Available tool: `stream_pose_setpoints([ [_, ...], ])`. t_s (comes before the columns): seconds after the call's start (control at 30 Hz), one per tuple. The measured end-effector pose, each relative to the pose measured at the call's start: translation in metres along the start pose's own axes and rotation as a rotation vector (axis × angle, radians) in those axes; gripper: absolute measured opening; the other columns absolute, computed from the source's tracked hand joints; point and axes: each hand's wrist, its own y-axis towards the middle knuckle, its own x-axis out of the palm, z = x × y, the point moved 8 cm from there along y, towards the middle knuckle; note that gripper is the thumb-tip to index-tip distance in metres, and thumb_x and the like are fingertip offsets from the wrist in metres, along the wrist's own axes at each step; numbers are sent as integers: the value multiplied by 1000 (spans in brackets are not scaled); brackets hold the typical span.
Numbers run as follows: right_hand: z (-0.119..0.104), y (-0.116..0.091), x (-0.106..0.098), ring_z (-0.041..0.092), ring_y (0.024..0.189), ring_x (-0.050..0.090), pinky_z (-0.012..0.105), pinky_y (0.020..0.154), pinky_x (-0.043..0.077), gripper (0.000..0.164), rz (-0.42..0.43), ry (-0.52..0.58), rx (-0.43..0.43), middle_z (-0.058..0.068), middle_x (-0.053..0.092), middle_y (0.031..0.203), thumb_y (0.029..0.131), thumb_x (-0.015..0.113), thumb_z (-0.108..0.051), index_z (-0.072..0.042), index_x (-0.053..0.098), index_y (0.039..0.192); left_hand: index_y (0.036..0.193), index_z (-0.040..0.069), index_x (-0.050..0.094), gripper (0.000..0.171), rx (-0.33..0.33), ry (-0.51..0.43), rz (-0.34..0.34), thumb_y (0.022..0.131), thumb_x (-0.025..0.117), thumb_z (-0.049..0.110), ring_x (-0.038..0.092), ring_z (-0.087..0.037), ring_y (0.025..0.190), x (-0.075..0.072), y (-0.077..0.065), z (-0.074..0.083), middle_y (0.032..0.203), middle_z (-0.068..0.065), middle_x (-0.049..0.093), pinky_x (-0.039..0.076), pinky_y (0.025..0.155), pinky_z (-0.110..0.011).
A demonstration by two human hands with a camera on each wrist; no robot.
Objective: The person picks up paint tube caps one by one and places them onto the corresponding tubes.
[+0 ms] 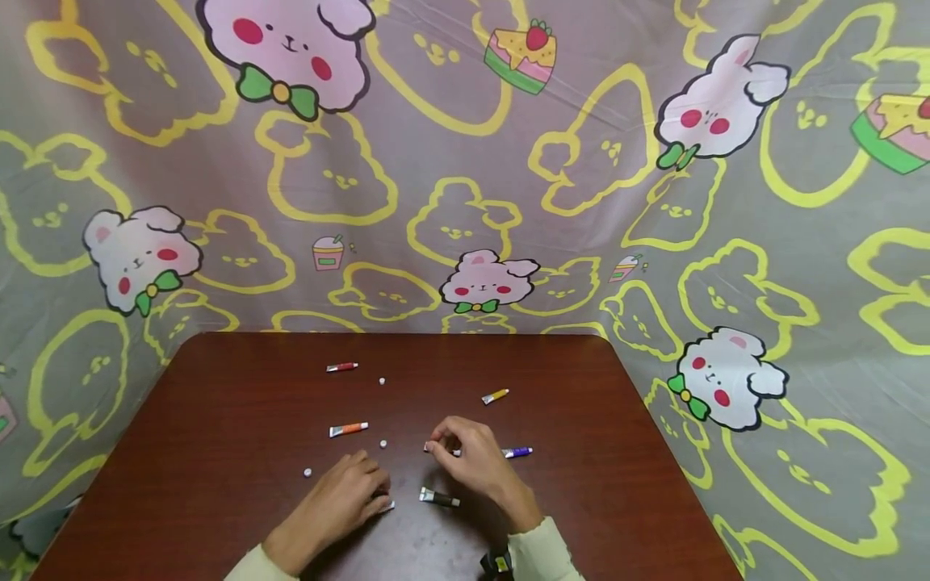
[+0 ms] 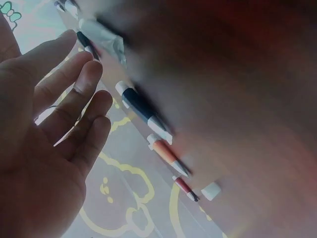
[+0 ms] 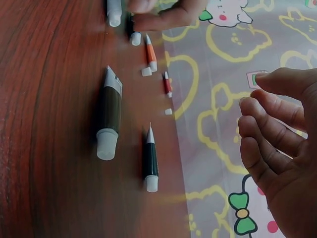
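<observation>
My left hand (image 1: pixel 337 500) hovers low at the front of the table, fingers loosely bent and holding nothing. A silvery tube end (image 1: pixel 388 506) shows beside its fingertips. In the left wrist view, a dark blue paint tube (image 2: pixel 138 105) lies near those fingers. To the right, my right hand (image 1: pixel 475 458) is held with relaxed, bent fingers over a dark paint tube (image 3: pixel 150 161) with a white cap, partly hidden in the head view. Between the hands lies a brownish-black paint tube (image 1: pixel 439 498). A purple tube (image 1: pixel 517 453) sits just beyond the right hand.
An orange tube (image 1: pixel 349 430) and a red tube (image 1: pixel 342 367) lie on the left, a yellow tube (image 1: pixel 496 396) at the back right. Small white caps (image 1: pixel 307 472) are scattered on the brown table (image 1: pixel 218 387). A patterned curtain (image 1: pixel 436 145) surrounds the table.
</observation>
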Motion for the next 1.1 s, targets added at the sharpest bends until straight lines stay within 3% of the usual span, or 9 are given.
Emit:
stream_pose_setpoints([
  [0.2,2,-2,-1,11,75,68,34,70,62,9,14,-4,-9,-6,70,84,96,81,-15,-15,73,94,84,21,70,27,27,22,53,77,95,29,57,-16,79,-2,15,-6,82,8,67,50,77,-36],
  [0.37,2,-4,-3,19,75,72,31,70,62,9,24,-7,-27,-5,71,84,95,81,-14,-14,72,95,87,18,72,24,12,25,41,81,94,27,60,-17,82,0,32,-9,84,5,69,52,81,-37],
  [0.63,2,-7,-13,15,76,71,37,72,64,9,41,-8,-42,-4,72,85,96,81,-13,-14,72,96,91,17,73,22,-80,12,-14,88,90,29,61,-19,87,18,59,-11,89,2,70,53,79,-40],
  [0.87,8,-12,-20,18,76,72,39,71,64,9,43,-24,-46,-3,71,86,97,81,-14,-13,72,97,92,13,72,25,-68,32,33,87,92,28,61,-21,84,30,83,-12,88,0,70,50,73,-38],
  [1.1,15,-18,-17,9,77,71,30,72,63,9,18,-39,-74,-2,72,89,95,81,-13,-11,73,99,97,11,74,24,-64,12,13,87,91,25,64,-25,88,34,118,-23,92,-4,72,54,77,-41],
])
